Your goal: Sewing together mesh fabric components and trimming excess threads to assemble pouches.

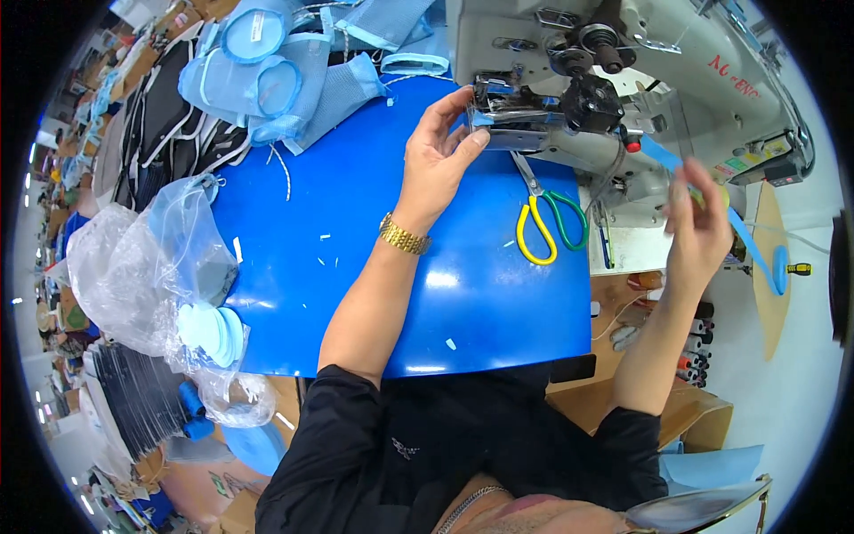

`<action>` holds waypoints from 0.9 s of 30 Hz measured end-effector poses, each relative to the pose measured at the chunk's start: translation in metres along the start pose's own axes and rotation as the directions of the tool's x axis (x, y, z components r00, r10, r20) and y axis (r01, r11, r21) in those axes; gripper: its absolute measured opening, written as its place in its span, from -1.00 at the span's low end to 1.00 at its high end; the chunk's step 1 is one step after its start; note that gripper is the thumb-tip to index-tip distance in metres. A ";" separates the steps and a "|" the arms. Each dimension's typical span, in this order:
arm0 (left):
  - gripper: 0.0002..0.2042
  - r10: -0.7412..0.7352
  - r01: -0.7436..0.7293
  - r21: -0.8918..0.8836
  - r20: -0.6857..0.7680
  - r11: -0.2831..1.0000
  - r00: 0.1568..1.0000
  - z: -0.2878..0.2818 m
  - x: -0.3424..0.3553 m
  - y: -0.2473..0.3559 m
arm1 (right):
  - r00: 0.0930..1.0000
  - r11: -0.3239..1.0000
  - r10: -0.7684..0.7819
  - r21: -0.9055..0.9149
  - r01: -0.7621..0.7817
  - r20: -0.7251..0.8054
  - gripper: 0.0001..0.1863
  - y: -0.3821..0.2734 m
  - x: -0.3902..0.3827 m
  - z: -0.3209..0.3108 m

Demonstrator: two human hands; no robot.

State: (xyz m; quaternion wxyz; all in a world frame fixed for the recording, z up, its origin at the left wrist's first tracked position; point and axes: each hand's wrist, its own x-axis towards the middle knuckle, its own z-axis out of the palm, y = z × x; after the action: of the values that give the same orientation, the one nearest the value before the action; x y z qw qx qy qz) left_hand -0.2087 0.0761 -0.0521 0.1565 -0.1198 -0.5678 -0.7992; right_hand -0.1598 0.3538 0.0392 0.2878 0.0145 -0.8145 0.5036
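My left hand [438,147], with a gold watch [405,234] on the wrist, reaches the front end of a sewing machine [525,111]. Its thumb and fingers close around the metal work area, where a sliver of light blue shows; what they hold is mostly hidden. At the machine's right side, my right hand [698,222] is raised and blurred by motion. It overlaps a light blue tape [754,247] running from the machine to a small blue roll [780,270]; whether the fingers grip it I cannot tell. Scissors [553,229] with yellow and green handles lie between my arms.
Blue mesh pieces [311,89] and black straps [182,116] pile at the back left of the blue table [302,294]. Plastic bags [133,267] and a stack of pale blue discs [212,331] sit at the left edge. Thread cones [696,347] stand below right.
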 end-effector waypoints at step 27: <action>-0.59 -0.249 0.223 -0.205 -0.111 0.953 0.962 0.012 0.007 0.010 | 0.893 0.974 0.208 -0.002 -0.226 0.400 -0.87 0.037 -0.181 0.042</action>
State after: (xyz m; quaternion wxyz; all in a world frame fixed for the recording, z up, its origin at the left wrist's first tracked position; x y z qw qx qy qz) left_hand -0.2106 0.0834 -0.0367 0.0857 -0.0106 -0.4870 -0.8691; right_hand -0.0395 0.2892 -0.0917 0.0580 0.0320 -0.8408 0.5373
